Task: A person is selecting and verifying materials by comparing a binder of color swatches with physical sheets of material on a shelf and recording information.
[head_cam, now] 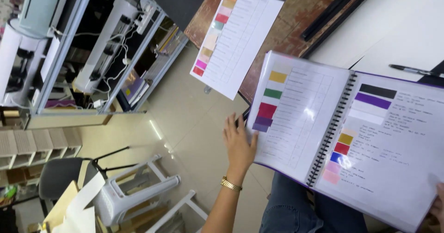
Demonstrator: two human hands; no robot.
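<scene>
An open spiral-bound binder (296, 122) with clear sleeves lies across my lap. Its pages carry rows of colour swatches beside lines of text. My left hand (238, 142), with a gold watch on the wrist, grips the outer edge of the left page, fingers curled round it. A dark object (243, 116) shows just behind those fingers. Only a sliver of my right hand (438, 203) appears at the frame's edge, against the outer corner of the right page (397, 159); its fingers are hidden.
A loose sheet with a swatch column (236, 38) lies on a worn wooden tabletop (300, 11). A pen (411, 69) rests on a white surface beyond the binder. A metal rack with machines (92, 48), a white plastic stool (134, 193) and a chair (60, 177) stand on the tiled floor.
</scene>
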